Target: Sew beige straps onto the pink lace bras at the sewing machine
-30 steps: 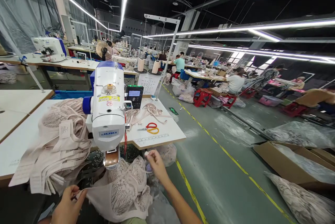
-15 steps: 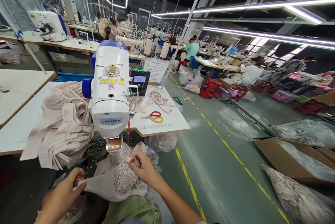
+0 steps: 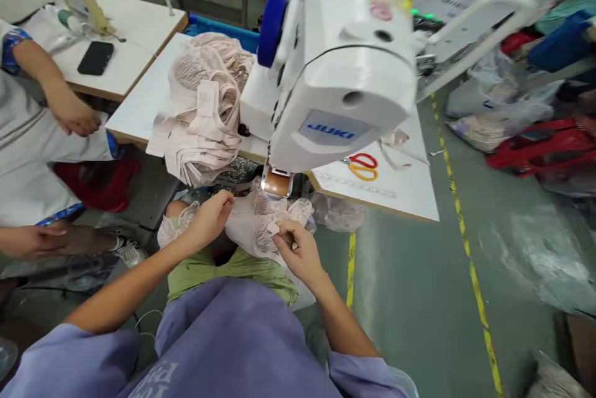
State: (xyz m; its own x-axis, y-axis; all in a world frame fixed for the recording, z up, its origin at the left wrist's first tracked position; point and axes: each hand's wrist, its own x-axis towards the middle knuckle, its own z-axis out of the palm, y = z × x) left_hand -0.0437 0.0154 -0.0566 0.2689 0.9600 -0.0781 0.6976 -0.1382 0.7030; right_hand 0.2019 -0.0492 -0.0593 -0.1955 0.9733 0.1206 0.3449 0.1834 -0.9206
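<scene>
Since the earlier frame, the left hand (image 3: 209,219) has been raised closer to the machine, and the view has been swung down and left, so that a co-worker's hand (image 3: 74,113) is now seen at far left. In the head view, the lace garment (image 3: 246,224) is spread over the green clothing (image 3: 230,271) on the lap, below and near the head of the sewing machine (image 3: 344,94). At its left edge the left hand's fingers are drawn together; whether fabric is pinched in that grip cannot be told. By the right hand (image 3: 300,249), a small white tag (image 3: 274,228) is grasped between thumb and fingertip, over the garment's right part. On the white worktop (image 3: 139,100), a pile of beige garments (image 3: 205,118) is heaped left of the machine, with its straps hung over the near edge. Right of the machine, red-and-yellow scissors (image 3: 365,167) are laid just beyond the printed ruler scale (image 3: 363,185). Farther left, a black phone (image 3: 95,58) is rested on the neighbouring table (image 3: 125,19). To the right, the floor is crossed by yellow tape (image 3: 459,212).
</scene>
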